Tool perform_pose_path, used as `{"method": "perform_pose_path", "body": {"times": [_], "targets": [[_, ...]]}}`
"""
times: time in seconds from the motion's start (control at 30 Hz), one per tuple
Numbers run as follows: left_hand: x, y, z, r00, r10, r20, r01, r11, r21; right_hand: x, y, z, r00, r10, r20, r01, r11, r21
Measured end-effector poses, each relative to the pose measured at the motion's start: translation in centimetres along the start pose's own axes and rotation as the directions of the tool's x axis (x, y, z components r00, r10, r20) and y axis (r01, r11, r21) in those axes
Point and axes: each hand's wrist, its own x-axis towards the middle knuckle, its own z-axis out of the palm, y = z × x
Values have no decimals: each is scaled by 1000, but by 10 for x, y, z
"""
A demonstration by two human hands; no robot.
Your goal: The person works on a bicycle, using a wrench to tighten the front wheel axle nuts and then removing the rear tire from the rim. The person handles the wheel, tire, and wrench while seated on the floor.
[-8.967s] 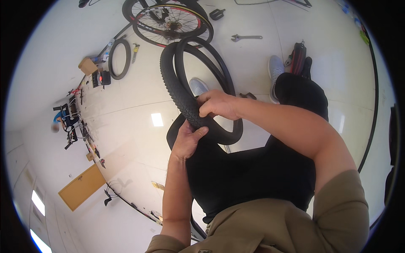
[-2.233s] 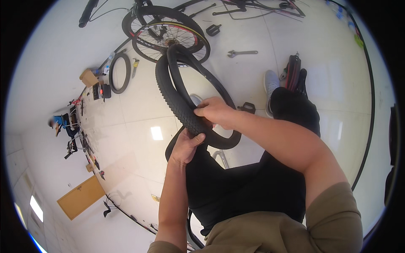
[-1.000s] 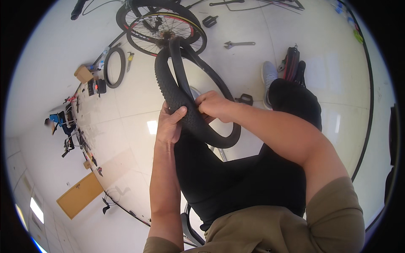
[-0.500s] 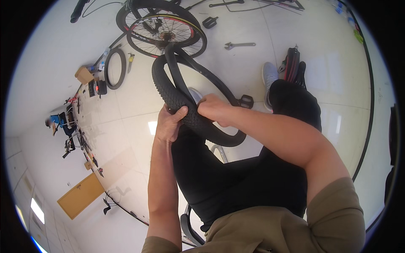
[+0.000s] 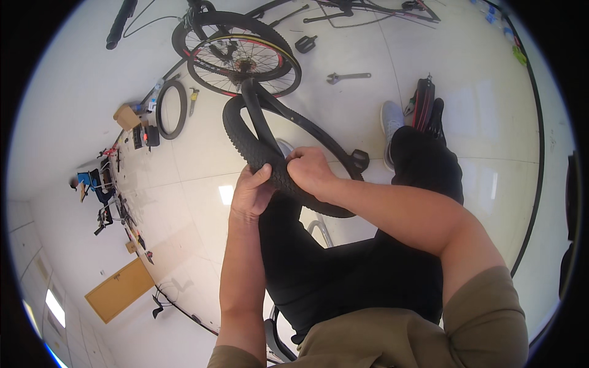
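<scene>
A black knobbly bicycle tyre (image 5: pixel 238 130) is held off the floor above my left thigh. From inside it a smooth black inner tube (image 5: pixel 314 132) loops out, partly lying outside the tyre. My left hand (image 5: pixel 253 189) is wrapped round the tyre's near side, thumb on the tread. My right hand (image 5: pixel 308 173) is closed in a fist against the tyre's inner edge, right beside the left. Its fingertips are hidden, so I cannot tell whether they pinch the tyre's edge or the tube.
Beyond the tyre lies a spoked wheel (image 5: pixel 211 86) with red on its rim. A pedal (image 5: pixel 305 43), an adjustable wrench (image 5: pixel 348 77) and a red-and-black bag (image 5: pixel 423 103) are on the floor. Another tyre (image 5: pixel 161 113) and a cardboard box (image 5: pixel 126 117) are at the left.
My right fist has shifted slightly up along the tyre's edge and turned a little. The left hand keeps its hold, and the tyre has tilted slightly as the view moved.
</scene>
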Motion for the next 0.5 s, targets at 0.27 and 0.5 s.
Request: {"method": "perform_pose_path", "body": {"times": [0.27,0.5], "targets": [[8,8,-21,1000,-29,-12,25,976,-215,1,2,0,999,-35,30,38,994,-102],[15,-8,-28,999,-32,32,38,973,-228,0,3,-1,1000,-16,-10,13,969,-247]]}}
